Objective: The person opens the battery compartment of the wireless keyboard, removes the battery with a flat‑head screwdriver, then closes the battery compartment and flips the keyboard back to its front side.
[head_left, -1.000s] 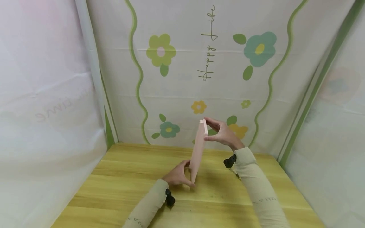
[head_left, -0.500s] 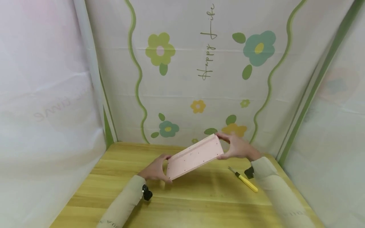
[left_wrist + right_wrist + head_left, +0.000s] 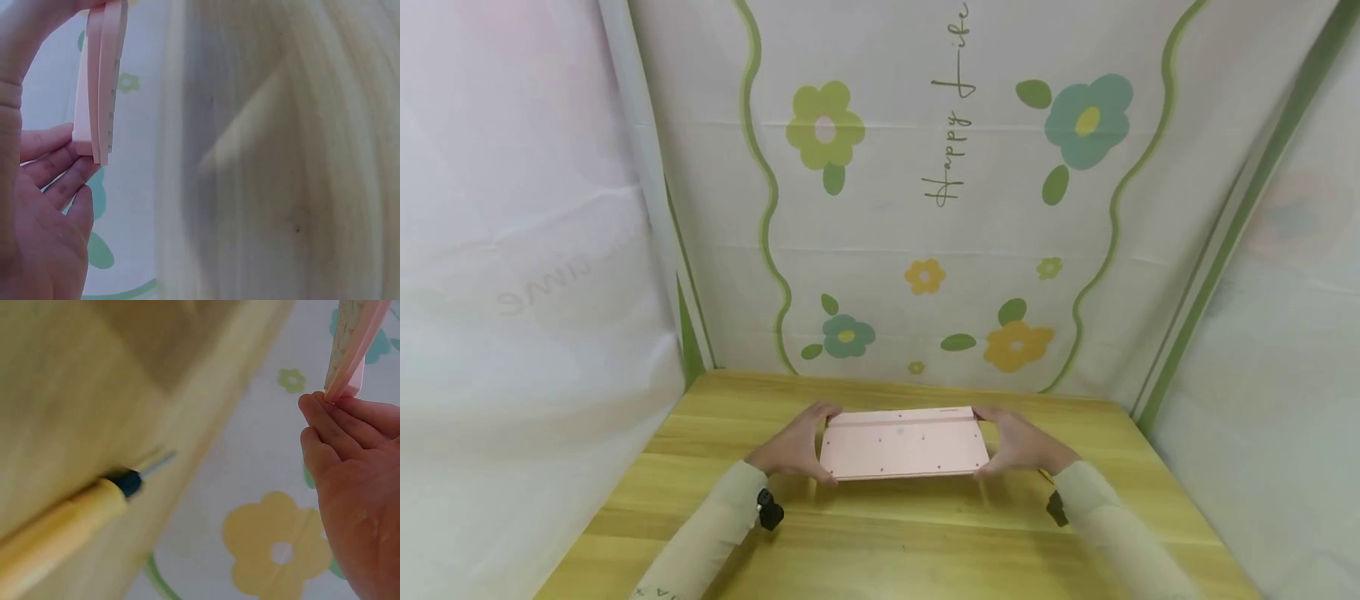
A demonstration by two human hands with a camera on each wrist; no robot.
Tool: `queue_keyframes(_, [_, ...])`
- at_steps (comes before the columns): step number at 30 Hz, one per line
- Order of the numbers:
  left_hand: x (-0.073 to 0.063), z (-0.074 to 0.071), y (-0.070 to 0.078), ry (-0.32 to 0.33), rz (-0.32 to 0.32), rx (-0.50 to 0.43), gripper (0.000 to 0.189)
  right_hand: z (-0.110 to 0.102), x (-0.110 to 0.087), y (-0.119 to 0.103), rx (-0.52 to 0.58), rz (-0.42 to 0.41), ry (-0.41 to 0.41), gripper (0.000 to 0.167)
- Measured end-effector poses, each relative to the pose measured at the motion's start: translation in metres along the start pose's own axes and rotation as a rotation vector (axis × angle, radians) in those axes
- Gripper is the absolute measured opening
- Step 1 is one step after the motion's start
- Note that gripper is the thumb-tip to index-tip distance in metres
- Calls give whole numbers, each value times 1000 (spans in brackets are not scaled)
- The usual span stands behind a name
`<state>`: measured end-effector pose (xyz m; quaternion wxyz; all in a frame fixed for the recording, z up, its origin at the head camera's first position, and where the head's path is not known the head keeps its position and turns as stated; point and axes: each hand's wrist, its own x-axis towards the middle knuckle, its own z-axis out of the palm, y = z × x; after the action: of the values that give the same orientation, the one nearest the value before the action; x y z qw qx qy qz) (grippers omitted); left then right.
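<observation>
A flat pink panel (image 3: 904,446) with small holes on its upper face lies level just above the wooden table (image 3: 925,542); whether it touches the table I cannot tell. My left hand (image 3: 816,443) grips its left end and my right hand (image 3: 992,442) grips its right end, fingers at the far edge and thumbs at the near edge. The left wrist view shows the pink panel (image 3: 100,81) edge-on against the left hand (image 3: 44,187). In the right wrist view the pink panel (image 3: 353,344) rests on the right hand's fingertips (image 3: 325,409).
A yellow-handled screwdriver (image 3: 62,531) lies on the table under my right wrist, almost hidden in the head view. A flowered cloth backdrop (image 3: 940,192) closes off the back, and white cloth walls stand on both sides.
The panel went from standing on end to tilted, then to lying flat and low over the table. Both hands came down and apart to its two ends. The screwdriver became covered by my right hand.
</observation>
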<state>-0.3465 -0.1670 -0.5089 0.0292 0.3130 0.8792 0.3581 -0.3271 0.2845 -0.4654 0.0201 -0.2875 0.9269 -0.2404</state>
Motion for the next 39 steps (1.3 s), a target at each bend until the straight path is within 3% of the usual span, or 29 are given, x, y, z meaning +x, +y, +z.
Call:
queue_keyframes(7, [1,11,-6,-31,20,13,127,28,-6,16,40,65,-31,124])
queue_keyframes(14, [1,22,-10,-47,-13,11,130,43,-10,24,28,95,-43,123])
queue_keyframes(20, [0,29,-11,-52,-32,29,129,49,-12,23,6,178,-45,124])
queue_keyframes(33, [-2,32,-13,-81,-76,8,127,55,-9,25,26,205,-62,124])
queue_keyframes(39, [-2,28,-11,-97,-65,5,127,53,-9,24,1,199,-74,125])
